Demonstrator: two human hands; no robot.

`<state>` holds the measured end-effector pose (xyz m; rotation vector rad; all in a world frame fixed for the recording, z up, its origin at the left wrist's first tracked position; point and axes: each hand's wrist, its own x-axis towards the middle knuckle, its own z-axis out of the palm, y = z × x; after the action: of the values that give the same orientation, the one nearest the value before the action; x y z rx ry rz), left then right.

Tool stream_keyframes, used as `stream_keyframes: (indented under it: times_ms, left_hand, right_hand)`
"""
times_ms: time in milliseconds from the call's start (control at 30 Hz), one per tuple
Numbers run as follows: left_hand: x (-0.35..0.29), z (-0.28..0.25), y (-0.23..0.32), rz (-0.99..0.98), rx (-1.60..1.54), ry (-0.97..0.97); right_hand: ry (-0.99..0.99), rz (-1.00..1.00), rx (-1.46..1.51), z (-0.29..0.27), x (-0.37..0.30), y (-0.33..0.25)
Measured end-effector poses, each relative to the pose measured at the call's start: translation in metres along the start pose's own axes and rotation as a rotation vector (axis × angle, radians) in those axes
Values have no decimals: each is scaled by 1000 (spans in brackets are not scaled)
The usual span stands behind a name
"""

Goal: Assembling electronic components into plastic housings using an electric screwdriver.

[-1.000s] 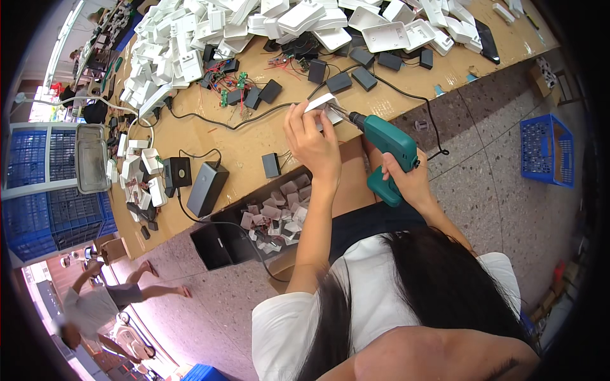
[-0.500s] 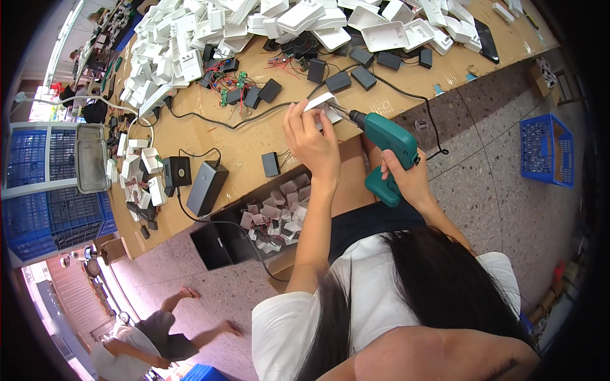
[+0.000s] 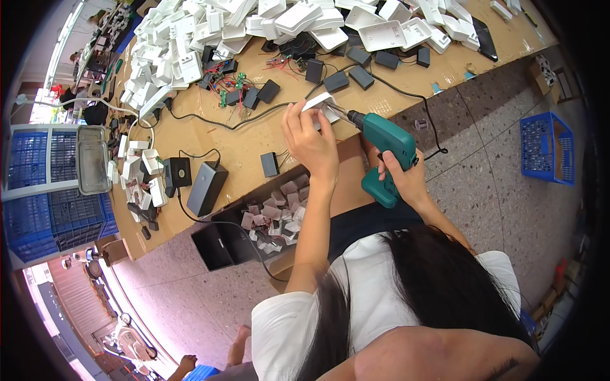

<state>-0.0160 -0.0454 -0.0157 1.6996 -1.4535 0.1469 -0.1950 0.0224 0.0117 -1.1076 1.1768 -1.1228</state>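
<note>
At the near edge of the table, my left hand is closed around a white plastic casing, its fingers partly hiding the inside. My right hand grips a green pistol-shaped electric screwdriver, thumb on the upper handle. The tool's thin metal bit points left into the casing; its exact contact point is too small to make out. A small black box with thin wires lies on the table left of my left wrist.
White casings are heaped along the far side of the cardboard-covered table. Black boxes, circuit boards and a black cable lie before them. Below the edge sits an open bin of small parts. A blue crate stands on the floor at right.
Both hands, the casing and the screwdriver stay in nearly the same place. A person at the lower left has moved right toward the bottom edge, now mostly out of view behind me.
</note>
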Motion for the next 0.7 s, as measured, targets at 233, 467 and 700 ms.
stream_keyframes:
  times_ms: [233,467,700]
  left_hand:
    - [0,-4,-2,5,11,3]
    - [-2,-5,3,4,5,1]
    - [-7,-6,17,-17,-21,-47]
  right_hand:
    - [-28,22,11,-9,-12,-11]
    - [-7,16,8,-26,-24,-19]
    - [8,13,14,-40,-30,-26]
